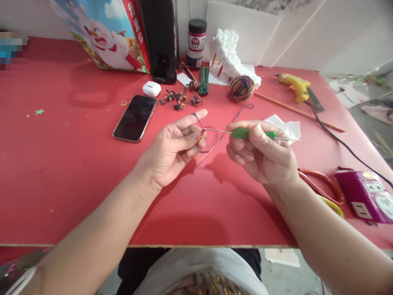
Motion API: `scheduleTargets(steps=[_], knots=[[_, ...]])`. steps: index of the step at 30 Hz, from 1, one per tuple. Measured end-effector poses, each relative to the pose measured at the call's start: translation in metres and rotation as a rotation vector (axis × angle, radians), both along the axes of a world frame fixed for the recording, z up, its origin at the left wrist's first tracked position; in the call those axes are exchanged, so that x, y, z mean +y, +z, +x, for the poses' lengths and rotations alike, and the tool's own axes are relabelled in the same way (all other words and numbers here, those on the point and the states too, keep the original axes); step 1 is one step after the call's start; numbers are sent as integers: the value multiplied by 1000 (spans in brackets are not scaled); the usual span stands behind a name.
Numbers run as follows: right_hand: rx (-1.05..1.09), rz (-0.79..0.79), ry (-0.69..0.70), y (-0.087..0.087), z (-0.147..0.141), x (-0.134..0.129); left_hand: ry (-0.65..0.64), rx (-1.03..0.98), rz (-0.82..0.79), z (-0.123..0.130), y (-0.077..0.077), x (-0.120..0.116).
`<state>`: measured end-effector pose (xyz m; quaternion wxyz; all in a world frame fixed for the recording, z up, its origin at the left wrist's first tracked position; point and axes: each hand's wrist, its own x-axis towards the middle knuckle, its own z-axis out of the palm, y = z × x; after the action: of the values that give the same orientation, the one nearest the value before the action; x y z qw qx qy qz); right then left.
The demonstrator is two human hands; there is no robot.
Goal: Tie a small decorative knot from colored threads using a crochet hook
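My left hand (178, 143) pinches a small crocheted piece (201, 137) of orange and dark red yarn between thumb and fingers. A strand of yarn runs over its raised index finger. In my right hand (260, 149) is a crochet hook (241, 133) with a green handle, its thin metal shaft pointing left and its tip at the crocheted piece. A pink loop of yarn hangs by the shaft. The yarn trails up toward a multicoloured yarn ball (242, 88). Several small dark knitted pieces (179, 97) lie beyond my left hand.
On the red table (76, 176) lie a phone (135, 118), a white earbud case (151, 89), a green cutter (204, 81) and a yellow glue gun (294, 87) with its cord. At the right are a purple power strip (365, 194) and red-handled scissors (325, 184). A jar (196, 43) stands behind.
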<state>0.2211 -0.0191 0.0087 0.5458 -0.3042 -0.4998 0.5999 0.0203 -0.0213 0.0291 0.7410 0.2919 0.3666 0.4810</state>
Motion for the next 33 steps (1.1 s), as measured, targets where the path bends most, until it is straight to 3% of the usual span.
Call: scheduleTargets(steps=[3, 8, 13, 20, 27, 33], knots=[[15, 11, -47, -4, -8, -3, 174, 127, 147, 10, -3, -5], [-80, 97, -114, -12, -15, -11, 259, 298, 257, 19, -6, -12], [-179, 194, -171, -14, -14, -15, 231, 269, 227, 25, -3, -18], [-219, 240, -304, -13, -20, -15, 182, 277, 322, 29, -3, -26], [-319, 342, -281, -6, -12, -11, 150, 341, 382, 29, -5, -26], [-188, 213, -195, -15, -4, -4, 183, 367, 298, 20, -8, -17]])
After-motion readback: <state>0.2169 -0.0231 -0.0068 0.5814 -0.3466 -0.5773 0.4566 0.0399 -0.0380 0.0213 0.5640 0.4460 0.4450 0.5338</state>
